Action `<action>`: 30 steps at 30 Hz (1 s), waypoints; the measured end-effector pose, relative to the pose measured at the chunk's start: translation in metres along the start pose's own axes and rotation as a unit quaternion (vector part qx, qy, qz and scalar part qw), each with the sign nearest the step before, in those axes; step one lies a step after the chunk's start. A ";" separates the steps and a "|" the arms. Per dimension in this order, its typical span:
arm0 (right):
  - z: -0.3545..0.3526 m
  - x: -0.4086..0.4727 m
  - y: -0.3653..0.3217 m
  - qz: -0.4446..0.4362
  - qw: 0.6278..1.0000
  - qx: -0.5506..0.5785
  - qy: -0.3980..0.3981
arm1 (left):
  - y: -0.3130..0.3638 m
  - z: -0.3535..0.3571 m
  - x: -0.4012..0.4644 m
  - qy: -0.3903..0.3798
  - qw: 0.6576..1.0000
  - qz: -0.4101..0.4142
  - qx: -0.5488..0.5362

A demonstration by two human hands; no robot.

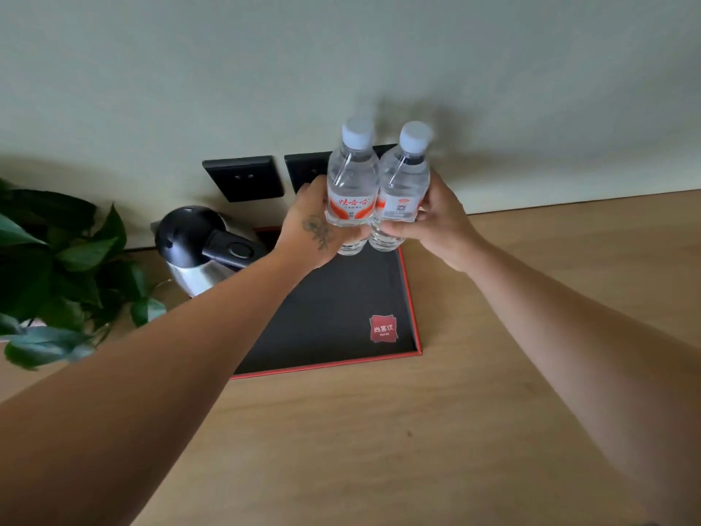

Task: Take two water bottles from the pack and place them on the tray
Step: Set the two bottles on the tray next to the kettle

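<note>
Left hand point(309, 225) grips the left bottle point(351, 184) around its label; right hand point(436, 222) grips the right bottle point(403, 187) the same way. Both bottles upright, white caps on, sides touching between the two hands. Their bases are at the far edge of the tray point(341, 309), below the hands; contact with the tray cannot be told. Tray is black with red rim, lying on the tabletop point(493, 392). Kettle point(201, 252) just left of the left hand, plant point(57, 267) further left. Sockets point(244, 178) on the wall beyond the left hand.
</note>
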State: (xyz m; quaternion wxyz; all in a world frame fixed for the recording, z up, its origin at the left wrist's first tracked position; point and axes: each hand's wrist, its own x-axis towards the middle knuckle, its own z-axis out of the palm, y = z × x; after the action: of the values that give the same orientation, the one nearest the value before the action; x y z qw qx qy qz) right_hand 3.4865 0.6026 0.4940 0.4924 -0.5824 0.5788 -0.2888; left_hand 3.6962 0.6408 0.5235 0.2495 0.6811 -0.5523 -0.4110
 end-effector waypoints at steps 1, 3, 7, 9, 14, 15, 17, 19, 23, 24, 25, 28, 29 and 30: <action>0.000 0.002 0.004 0.002 1.000 0.001 -0.002 | -0.001 0.004 0.000 0.010 1.000 -0.004 -0.002; 0.001 0.005 0.011 0.002 1.000 -0.002 -0.005 | -0.002 0.012 0.001 0.021 1.000 -0.009 -0.003; 0.004 0.007 0.026 0.005 1.000 -0.003 -0.004 | -0.005 0.023 0.005 0.029 0.999 -0.019 0.010; 0.007 0.009 0.033 -0.001 1.000 -0.001 -0.004 | -0.008 0.028 0.007 0.037 0.999 -0.033 0.003; 0.012 0.016 0.040 -0.017 1.000 0.001 -0.006 | -0.020 0.031 0.007 0.058 0.995 -0.051 -0.062; 0.013 0.017 0.040 -0.019 1.000 -0.001 -0.011 | -0.022 0.030 0.007 0.060 0.995 -0.054 -0.066; 0.016 0.018 0.043 -0.016 1.000 -0.004 -0.019 | -0.025 0.033 0.007 0.065 0.994 -0.061 -0.071; 0.018 0.018 0.048 -0.014 1.000 -0.007 -0.023 | -0.028 0.036 0.006 0.070 0.993 -0.062 -0.065; 0.021 0.016 0.056 -0.018 1.000 -0.016 -0.017 | -0.036 0.043 0.007 0.076 0.993 -0.068 -0.066; 0.022 0.016 0.057 -0.022 0.999 -0.018 -0.017 | -0.037 0.044 0.008 0.077 0.992 -0.075 -0.068; 0.022 0.015 0.057 -0.023 0.999 -0.020 -0.017 | -0.040 0.045 0.009 0.077 0.991 -0.080 -0.073; 0.023 0.018 0.059 -0.023 0.999 -0.017 -0.016 | -0.043 0.047 0.012 0.074 0.990 -0.088 -0.082; 0.023 0.019 0.060 -0.022 0.999 -0.016 -0.017 | -0.044 0.047 0.013 0.073 0.990 -0.088 -0.079; 0.023 0.019 0.060 -0.020 1.000 -0.017 -0.017 | -0.044 0.047 0.014 0.074 0.991 -0.086 -0.074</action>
State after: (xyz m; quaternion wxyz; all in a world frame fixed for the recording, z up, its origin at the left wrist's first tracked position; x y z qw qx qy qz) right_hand 3.4871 0.5987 0.4273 0.4868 -0.6070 0.5629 -0.2788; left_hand 3.6821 0.6444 0.4589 0.3033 0.7341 -0.4396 -0.4195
